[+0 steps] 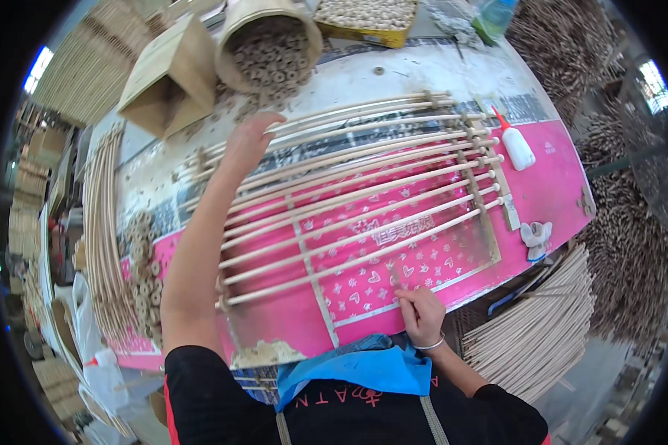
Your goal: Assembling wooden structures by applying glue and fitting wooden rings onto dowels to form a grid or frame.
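Pale wooden rods [364, 194] lie side by side across the table, with small round wooden pieces [473, 183] along their right ends. My left arm reaches over the rods' left part. My left hand [251, 142] is above the far rods, its fingers curled and partly hidden, so what they grip does not show. Close to the near table edge, my right hand [423, 315] is closed over the pink patterned sheet [364, 285]. Its thumb and fingers are pressed together; whatever is in them is too small to make out.
A tipped bucket [228, 78] spills wooden rings [271, 59] beside a wooden box [150, 89]. More rings [142, 274] and long rods [105, 237] lie left. A red-tipped white glue bottle [518, 148] and white glove [536, 237] lie right, above a rod bundle [534, 334].
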Demonstrator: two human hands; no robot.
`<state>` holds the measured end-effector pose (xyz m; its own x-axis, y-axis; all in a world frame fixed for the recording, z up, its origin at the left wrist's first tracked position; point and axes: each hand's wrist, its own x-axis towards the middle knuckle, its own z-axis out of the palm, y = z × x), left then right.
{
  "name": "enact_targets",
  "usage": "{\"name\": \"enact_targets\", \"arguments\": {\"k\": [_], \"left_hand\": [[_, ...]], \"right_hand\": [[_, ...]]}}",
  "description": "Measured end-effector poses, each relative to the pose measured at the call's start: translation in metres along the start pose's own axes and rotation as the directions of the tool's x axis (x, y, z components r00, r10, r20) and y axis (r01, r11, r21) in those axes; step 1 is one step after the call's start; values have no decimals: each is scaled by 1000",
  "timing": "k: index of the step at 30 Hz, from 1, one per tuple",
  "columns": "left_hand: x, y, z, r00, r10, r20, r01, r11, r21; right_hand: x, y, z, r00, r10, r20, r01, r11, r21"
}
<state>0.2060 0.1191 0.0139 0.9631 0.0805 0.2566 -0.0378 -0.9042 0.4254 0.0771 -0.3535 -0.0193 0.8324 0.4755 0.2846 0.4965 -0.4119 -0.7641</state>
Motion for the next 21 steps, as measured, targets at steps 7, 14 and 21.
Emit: {"name": "enact_targets", "arguments": {"k": [7, 14, 21], "left_hand": [[13, -20, 1, 982, -50, 181, 72, 991, -114], [19, -33, 5, 983, 19, 180, -1, 995, -100], [18, -40, -6, 976, 75, 206, -61, 995, -77]], "right_hand": [[5, 0, -1, 1000, 1, 21, 0, 1000, -11], [5, 3, -1, 999, -4, 43, 5, 1000, -18], [5, 2, 0, 999, 0, 45, 0, 1000, -21]]}}
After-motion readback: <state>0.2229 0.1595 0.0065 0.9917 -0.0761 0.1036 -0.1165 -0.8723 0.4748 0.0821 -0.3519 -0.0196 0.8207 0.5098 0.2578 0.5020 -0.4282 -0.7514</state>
